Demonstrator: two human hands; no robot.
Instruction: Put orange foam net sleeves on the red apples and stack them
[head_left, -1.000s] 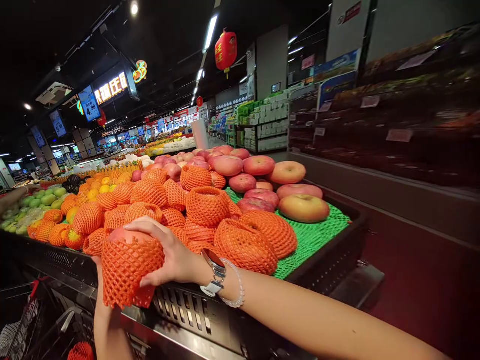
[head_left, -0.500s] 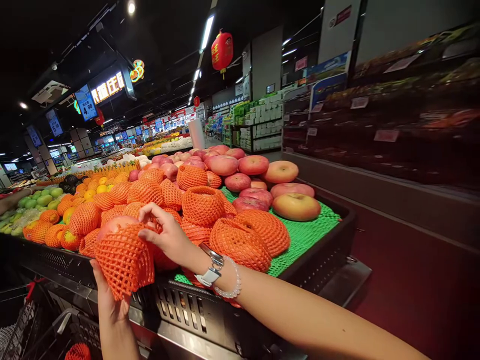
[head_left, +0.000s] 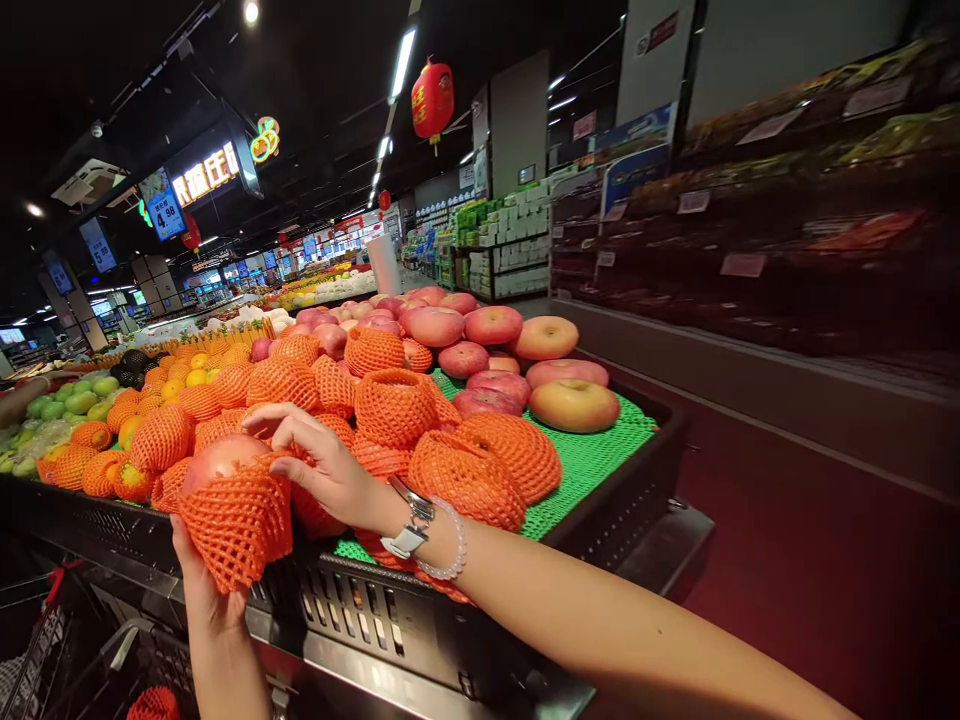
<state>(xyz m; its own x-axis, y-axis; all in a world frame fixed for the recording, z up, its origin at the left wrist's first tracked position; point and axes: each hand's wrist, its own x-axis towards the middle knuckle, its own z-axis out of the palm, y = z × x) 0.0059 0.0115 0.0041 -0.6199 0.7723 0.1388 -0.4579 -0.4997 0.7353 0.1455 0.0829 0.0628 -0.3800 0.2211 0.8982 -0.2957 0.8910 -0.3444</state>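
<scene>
Right, going L to R on my feed: at the far L of the display there's green fruit (head_left: 79,395), then a heap of netted fruit (head_left: 161,437) w/ the black bin (head_left: 142,530) edge running just behind my hands. The pink fruit (head_left: 225,457) I've got is up at the near side of that edge, L of ctr, btwn my two hands. It's roundish, so no clear long axis; its bare top faces up, and the orange foam net (head_left: 236,525) wraps the lower part, open rim uppermost, narrowing toward the bottom. My L hand (head_left: 214,600) is below and to the L of it, grasping fruit + net from underneath, palm partly hidden, so it's the one bearing the load. My R hand (head_left: 334,480) comes in from the R, at the upper R side: fingers half open and loosely bent, thumb by the net's rim, other fingertips reaching over toward the fruit's top. Can't tell if it's actually pinching the rim or only touching. Both hands are right at the fruit, L beneath, R at the side. Past my R wrist, more netted fruit, then bare flat fruit (head_left: 575,405) on green matting (head_left: 592,460), well apart from my fingers.
</scene>
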